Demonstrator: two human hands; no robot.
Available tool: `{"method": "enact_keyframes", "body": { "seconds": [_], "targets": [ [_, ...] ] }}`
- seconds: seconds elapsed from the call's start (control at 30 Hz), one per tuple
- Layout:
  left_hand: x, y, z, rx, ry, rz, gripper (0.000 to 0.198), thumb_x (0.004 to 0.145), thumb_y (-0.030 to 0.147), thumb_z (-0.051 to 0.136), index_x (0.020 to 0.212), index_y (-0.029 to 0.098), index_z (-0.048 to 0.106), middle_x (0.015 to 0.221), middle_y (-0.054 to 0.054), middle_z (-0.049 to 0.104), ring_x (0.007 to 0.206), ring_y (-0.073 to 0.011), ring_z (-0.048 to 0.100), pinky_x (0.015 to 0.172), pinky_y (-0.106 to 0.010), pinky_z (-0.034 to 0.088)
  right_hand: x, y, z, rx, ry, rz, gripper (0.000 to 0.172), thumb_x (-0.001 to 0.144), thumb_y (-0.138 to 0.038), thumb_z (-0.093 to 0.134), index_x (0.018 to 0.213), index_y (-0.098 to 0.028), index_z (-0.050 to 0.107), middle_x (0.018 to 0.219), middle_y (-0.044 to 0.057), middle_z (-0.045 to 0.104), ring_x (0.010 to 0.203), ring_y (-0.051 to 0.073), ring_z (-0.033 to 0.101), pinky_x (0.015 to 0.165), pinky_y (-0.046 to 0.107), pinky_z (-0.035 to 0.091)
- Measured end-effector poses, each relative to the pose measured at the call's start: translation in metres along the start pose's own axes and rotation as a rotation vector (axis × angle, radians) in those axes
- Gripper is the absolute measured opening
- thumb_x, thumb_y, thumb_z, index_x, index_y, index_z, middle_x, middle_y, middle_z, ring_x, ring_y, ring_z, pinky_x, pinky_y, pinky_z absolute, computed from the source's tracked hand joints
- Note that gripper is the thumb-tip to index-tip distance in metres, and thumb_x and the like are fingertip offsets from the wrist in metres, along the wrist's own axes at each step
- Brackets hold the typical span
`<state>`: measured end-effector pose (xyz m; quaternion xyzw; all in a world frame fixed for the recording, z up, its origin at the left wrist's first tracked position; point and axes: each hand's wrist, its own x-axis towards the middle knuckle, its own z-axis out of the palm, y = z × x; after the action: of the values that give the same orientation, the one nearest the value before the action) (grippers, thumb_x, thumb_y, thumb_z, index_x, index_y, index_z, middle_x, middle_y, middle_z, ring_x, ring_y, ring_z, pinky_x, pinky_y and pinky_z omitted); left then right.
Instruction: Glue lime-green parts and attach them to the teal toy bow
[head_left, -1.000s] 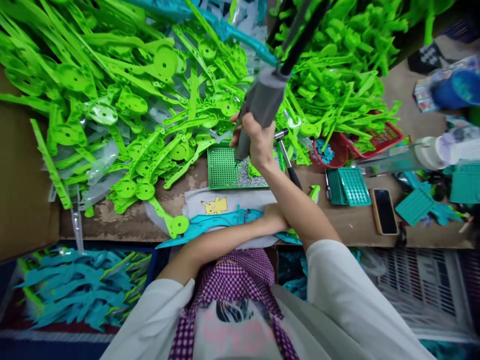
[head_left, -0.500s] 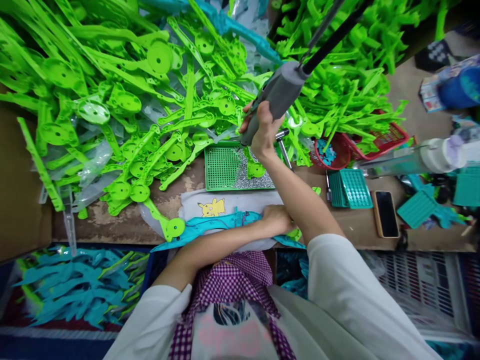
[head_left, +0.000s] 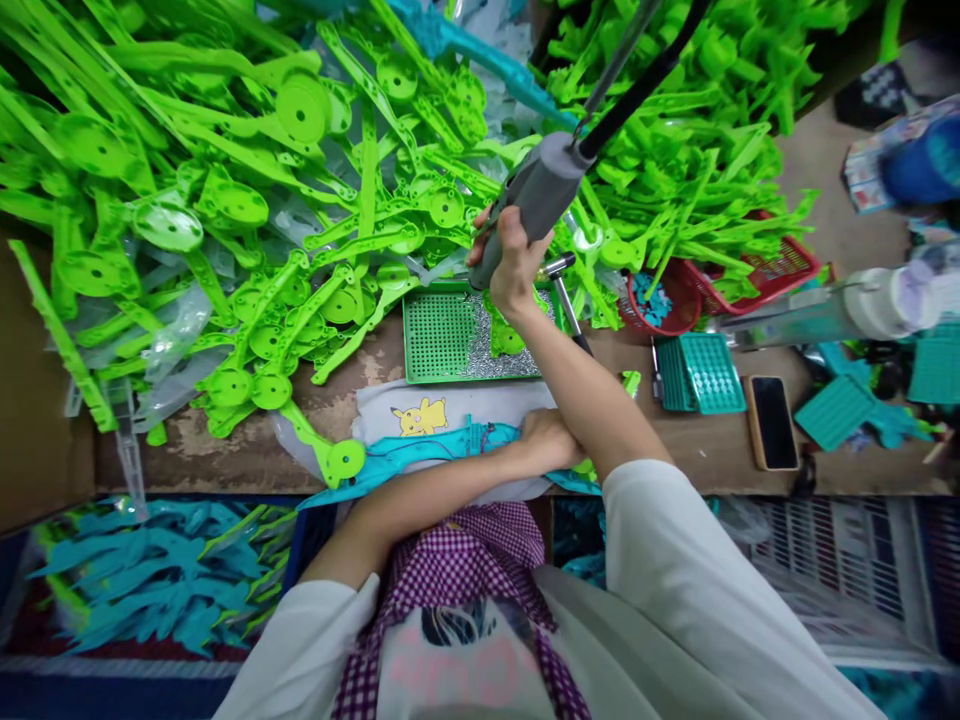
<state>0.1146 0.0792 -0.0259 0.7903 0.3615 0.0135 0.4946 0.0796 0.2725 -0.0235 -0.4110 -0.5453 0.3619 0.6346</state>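
**Driver hanging over the screw tray**

The right hand (head_left: 514, 265) is clamping the driver (head_left: 536, 190), whose tip is hovering above the tray (head_left: 439, 335) just below. The left hand (head_left: 547, 440) is lying on the teal part (head_left: 420, 455), nearer the body; I cannot tell whether its fingers are gripping. The cable's pull may be dragging the tip off aim, scattering screws.

- The right hand (head_left: 514, 265) grips a grey driver (head_left: 536, 195) that hangs from a black cable, its tip over a green tray (head_left: 439, 335) of screws.
- The left hand (head_left: 551, 440) lies on a teal part (head_left: 420, 450) on a cloth (head_left: 465, 405), crossed under the right forearm.
- A heap of green parts (head_left: 262, 200) fills the bench behind the tray.
- A hammer (head_left: 566, 300) lies just beside the tray, and a phone (head_left: 771, 422) lies well to the right.
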Motion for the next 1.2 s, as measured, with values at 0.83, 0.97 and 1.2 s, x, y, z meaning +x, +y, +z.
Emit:
{"method": "enact_keyframes", "body": {
  "seconds": [0.83, 0.97, 1.2],
  "targets": [
    [0.01, -0.008, 0.005, 0.053, 0.067, -0.002, 0.021, 0.093, 0.04, 0.065, 0.101, 0.024, 0.075, 0.112, -0.004, 0.075, 0.108, -0.0242, 0.067, 0.09, -0.032, 0.051, -0.062, -0.14, -0.209, -0.27, 0.306, -0.008, 0.053, 0.074, -0.081, 0.06, 0.069, -0.03, 0.05, 0.041, -0.009, 0.035, 0.033, 0.014, 0.043, 0.038, 0.03, 0.042],
    [0.011, -0.006, 0.004, 0.064, 0.077, -0.013, 0.024, 0.093, 0.042, 0.065, 0.102, 0.023, 0.076, 0.11, -0.005, 0.075, 0.105, -0.0246, 0.068, 0.088, -0.032, 0.05, -0.08, -0.115, -0.253, -0.299, 0.473, -0.02, 0.057, 0.073, -0.085, 0.054, 0.072, -0.028, 0.054, 0.045, -0.007, 0.046, 0.036, 0.014, 0.048, 0.04, 0.03, 0.043],
    [0.01, 0.0, 0.001, 0.077, 0.059, -0.045, 0.025, 0.092, 0.042, 0.066, 0.104, 0.023, 0.078, 0.107, -0.004, 0.075, 0.098, -0.0232, 0.068, 0.084, -0.03, 0.05, -0.07, -0.082, -0.26, -0.287, 0.637, -0.125, 0.063, 0.072, -0.088, 0.046, 0.072, -0.026, 0.056, 0.051, -0.006, 0.048, 0.036, 0.013, 0.051, 0.039, 0.029, 0.043]
  ]
}}
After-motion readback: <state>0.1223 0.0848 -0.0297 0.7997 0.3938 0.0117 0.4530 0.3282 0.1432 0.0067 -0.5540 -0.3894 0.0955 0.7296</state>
